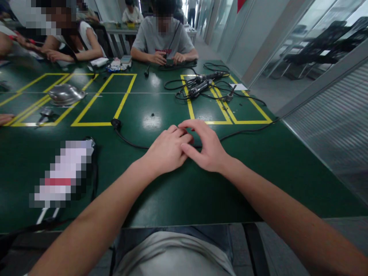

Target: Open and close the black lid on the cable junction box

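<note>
My left hand (171, 148) rests over a black power cable (244, 134), its fingers curled downward; what lies inside them is hidden. Close against it, my right hand (208, 149) has thumb and index finger spread apart around the left fingertips. Nothing shows in its grasp. The cable passes beneath both hands, with a short stretch visible between them. To the left it ends in a black plug (115, 123) lying by a yellow tape corner. On the right it runs to the table's edge.
The green table (184, 199) carries yellow tape outlines. Black tools with tangled cords (201, 86) lie at the back right. A metal bowl-shaped part (66, 94) and a blurred-out badge (64, 170) are on the left. Across sits a person (163, 42) handling something dark; others sit back left.
</note>
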Available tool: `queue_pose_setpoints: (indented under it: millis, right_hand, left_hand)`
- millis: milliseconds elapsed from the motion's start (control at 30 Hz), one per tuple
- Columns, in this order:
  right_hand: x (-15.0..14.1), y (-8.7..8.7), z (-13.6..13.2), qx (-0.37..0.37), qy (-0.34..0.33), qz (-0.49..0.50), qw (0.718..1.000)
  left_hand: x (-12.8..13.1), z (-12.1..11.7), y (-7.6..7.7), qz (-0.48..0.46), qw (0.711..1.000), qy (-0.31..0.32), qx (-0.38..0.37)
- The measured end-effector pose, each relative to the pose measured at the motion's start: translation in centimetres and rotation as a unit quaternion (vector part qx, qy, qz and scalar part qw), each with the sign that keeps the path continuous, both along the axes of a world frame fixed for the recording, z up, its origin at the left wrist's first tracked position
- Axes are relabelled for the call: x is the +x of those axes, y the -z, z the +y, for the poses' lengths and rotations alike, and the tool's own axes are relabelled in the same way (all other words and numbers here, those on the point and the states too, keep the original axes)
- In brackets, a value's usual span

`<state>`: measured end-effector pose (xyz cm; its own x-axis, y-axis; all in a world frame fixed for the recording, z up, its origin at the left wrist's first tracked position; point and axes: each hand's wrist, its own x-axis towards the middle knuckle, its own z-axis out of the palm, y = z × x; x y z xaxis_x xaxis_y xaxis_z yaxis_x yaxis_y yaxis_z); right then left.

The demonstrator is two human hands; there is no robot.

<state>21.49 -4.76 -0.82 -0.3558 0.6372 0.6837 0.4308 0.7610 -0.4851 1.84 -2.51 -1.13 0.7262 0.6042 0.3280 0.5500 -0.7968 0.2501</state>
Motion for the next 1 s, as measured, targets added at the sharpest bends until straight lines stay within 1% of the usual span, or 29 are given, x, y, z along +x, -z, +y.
queue_pose_setpoints:
  millis: [100,167,267,400,500,733,833,1000]
  right_hand:
    - [1.8,2.6,2.6,-0.061,0.066,0.029,0.995]
    - [2.6,4.0,3.3,-0.103,0.082,0.015,0.991]
    - [3.1,4.9,3.6,-0.155,0.104,-0.037,0.982]
    - [2.9,4.5,3.4,-0.171,0.114,-0.123,0.971]
    - [2.6,3.9,3.1,-0.181,0.111,-0.163,0.963]
    - [2.3,2.9,2.1,-0.198,0.09,-0.188,0.958]
    - [2.3,2.9,2.1,-0.194,0.086,-0.203,0.956]
    - [2.6,3.1,2.1,-0.18,0.083,-0.234,0.952]
  left_hand:
    - [-1.2,1.5,0.4,-0.022,1.0,-0.004,-0.001]
    - [-1.8,2.2,1.1,-0.053,0.998,0.007,-0.032]
    - [-1.9,2.4,1.9,-0.073,0.995,0.013,-0.063]
    - [-1.6,2.2,2.2,-0.062,0.995,0.011,-0.072]
    - [-1.5,2.1,2.1,-0.059,0.996,0.01,-0.072]
    - [-1.5,2.1,1.5,-0.024,0.998,0.014,-0.058]
    - [-1.4,1.9,1.5,-0.017,0.998,0.008,-0.058]
    - [-1.0,1.5,1.8,-0.041,0.996,-0.009,-0.079]
